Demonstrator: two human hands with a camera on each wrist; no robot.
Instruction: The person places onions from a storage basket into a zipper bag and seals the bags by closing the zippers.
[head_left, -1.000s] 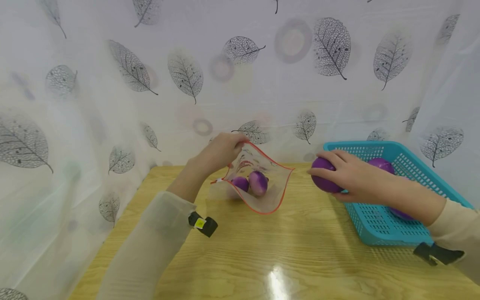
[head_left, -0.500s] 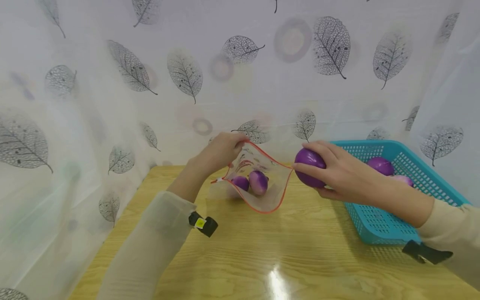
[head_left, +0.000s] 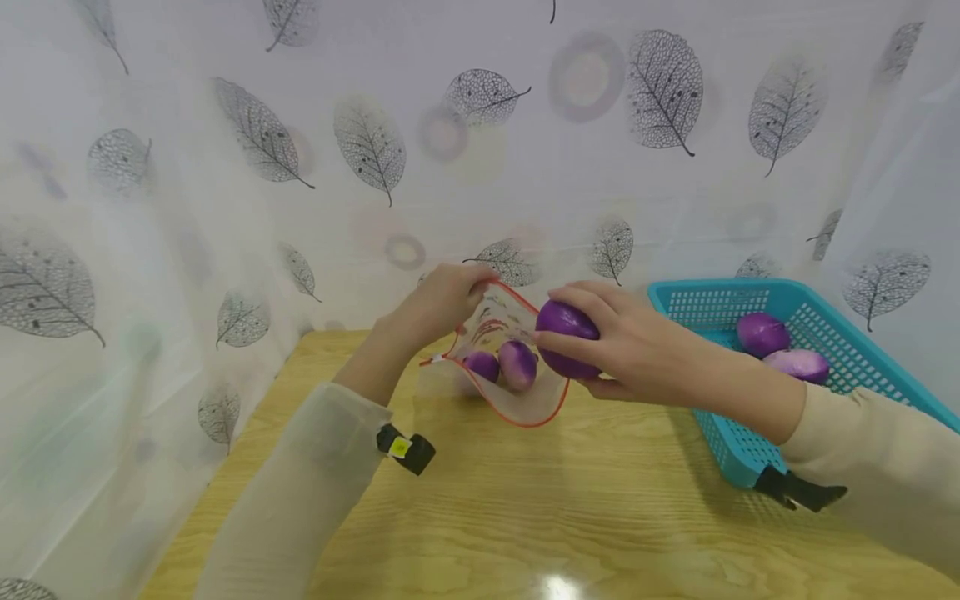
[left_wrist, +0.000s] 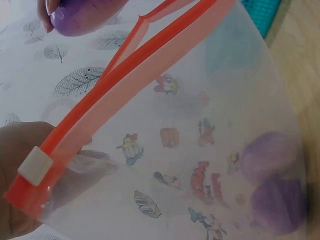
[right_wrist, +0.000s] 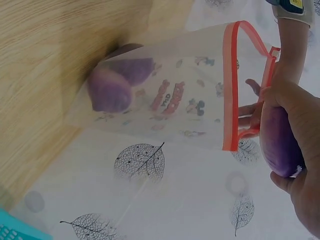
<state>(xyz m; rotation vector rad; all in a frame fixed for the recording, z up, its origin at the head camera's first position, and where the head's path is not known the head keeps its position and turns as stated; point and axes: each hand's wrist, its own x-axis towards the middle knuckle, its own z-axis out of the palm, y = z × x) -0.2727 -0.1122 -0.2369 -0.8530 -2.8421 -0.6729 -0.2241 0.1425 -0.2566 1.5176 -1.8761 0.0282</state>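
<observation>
A clear zip bag [head_left: 534, 408] with a red-edged mouth and cartoon prints stands on the table, its mouth spread. My left hand [head_left: 442, 307] pinches the bag's upper rim. Inside lie two purple-and-pale vegetables [head_left: 517, 365], also seen through the plastic in the right wrist view. My right hand [head_left: 626, 346] grips a glossy purple rounded vegetable [head_left: 566, 337] at the right side of the bag's mouth. From the head, that vegetable overlaps the red rim; whether it touches is unclear. A white slider [left_wrist: 35, 166] sits at one end of the red zip strip.
To the right stands a turquoise perforated basket [head_left: 723, 454] holding a purple vegetable [head_left: 762, 335] and a paler one [head_left: 798, 365]. The wooden table [head_left: 450, 517] runs back to a leaf-printed curtain [head_left: 480, 183].
My right hand has carried the purple vegetable leftward from beside the basket to the bag's mouth. My left hand and the bag have stayed nearly still.
</observation>
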